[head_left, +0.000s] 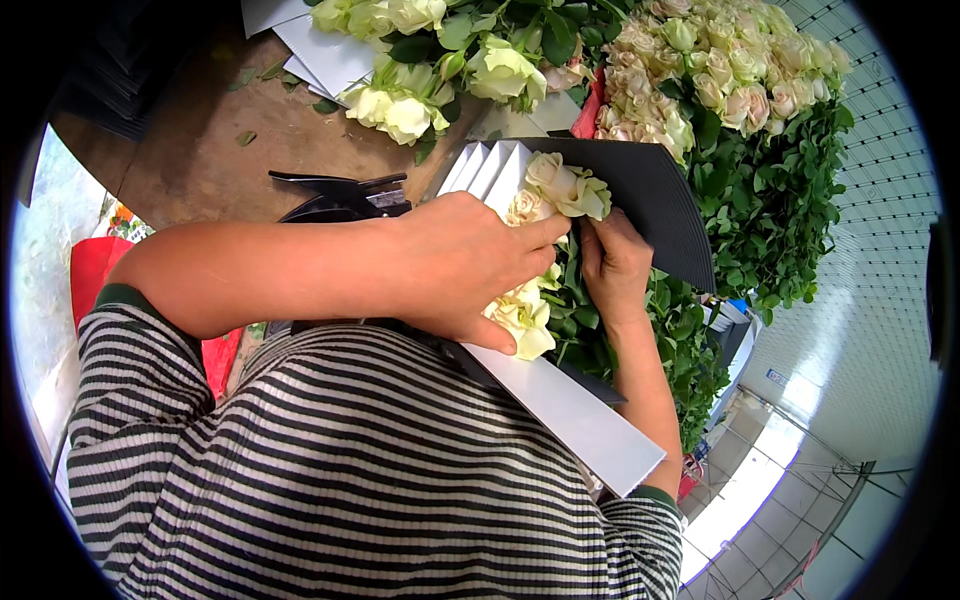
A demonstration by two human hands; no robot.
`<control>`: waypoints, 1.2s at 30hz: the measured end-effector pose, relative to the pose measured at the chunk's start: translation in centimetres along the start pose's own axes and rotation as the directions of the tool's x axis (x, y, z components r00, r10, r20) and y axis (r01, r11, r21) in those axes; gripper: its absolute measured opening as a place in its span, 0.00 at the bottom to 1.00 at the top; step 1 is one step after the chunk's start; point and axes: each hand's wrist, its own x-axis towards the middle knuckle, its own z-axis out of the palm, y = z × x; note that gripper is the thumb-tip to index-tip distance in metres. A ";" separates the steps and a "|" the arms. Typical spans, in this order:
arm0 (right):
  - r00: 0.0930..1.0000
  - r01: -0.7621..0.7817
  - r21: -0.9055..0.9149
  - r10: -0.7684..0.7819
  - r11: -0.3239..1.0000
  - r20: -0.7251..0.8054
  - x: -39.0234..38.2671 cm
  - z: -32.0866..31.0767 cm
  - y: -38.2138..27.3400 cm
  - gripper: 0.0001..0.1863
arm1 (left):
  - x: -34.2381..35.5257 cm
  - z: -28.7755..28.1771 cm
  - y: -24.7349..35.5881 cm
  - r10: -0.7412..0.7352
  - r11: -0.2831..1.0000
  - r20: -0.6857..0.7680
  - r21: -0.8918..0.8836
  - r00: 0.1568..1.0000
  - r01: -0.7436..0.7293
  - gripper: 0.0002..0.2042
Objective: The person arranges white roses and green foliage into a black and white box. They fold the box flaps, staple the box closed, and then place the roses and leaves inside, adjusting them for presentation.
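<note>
Cream roses (pixel 524 312) lie in front of me on a sheet of card, white (pixel 570 405) on the near side and black corrugated (pixel 640 185) on the far side. My left hand (pixel 465 262) reaches across from the left, its fingers and thumb curved around these roses. Behind a rose head (pixel 565 188) at the top of the group, my right hand (pixel 618 262) has its fingers closed; the stem in its grasp is hidden by leaves and petals. White folded card strips (pixel 490 168) stand beside the left hand's knuckles.
A black hand tool (pixel 345 197) with metal jaws lies on the brown table (pixel 205 185). More white roses (pixel 400 110) lie at the back over white sheets (pixel 325 60). A large bunch of pale pink roses (pixel 720 75) with dense leaves (pixel 765 210) stands at the right.
</note>
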 end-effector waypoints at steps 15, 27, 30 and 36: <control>0.997 -0.034 -0.176 0.046 0.984 0.060 0.6 -1.3 -1.5 0.12 | -0.2 -0.5 0.0 -0.068 0.995 0.047 -0.068 0.997 0.071 0.40; 0.854 -0.066 0.462 -0.190 0.884 0.485 -0.1 -11.5 -2.1 0.22 | 0.3 -1.4 -0.1 -0.054 0.995 0.004 -0.078 0.999 0.054 0.37; 0.629 -0.292 0.624 -0.346 0.725 0.696 -2.1 -12.9 -2.7 0.26 | 0.7 -1.9 0.1 -0.042 0.997 0.024 -0.070 0.999 0.043 0.36; 0.671 -0.730 0.615 0.140 0.299 0.729 -3.5 -8.1 0.1 0.15 | 1.1 -1.3 -2.7 0.043 0.893 -0.066 -0.444 0.997 -0.068 0.29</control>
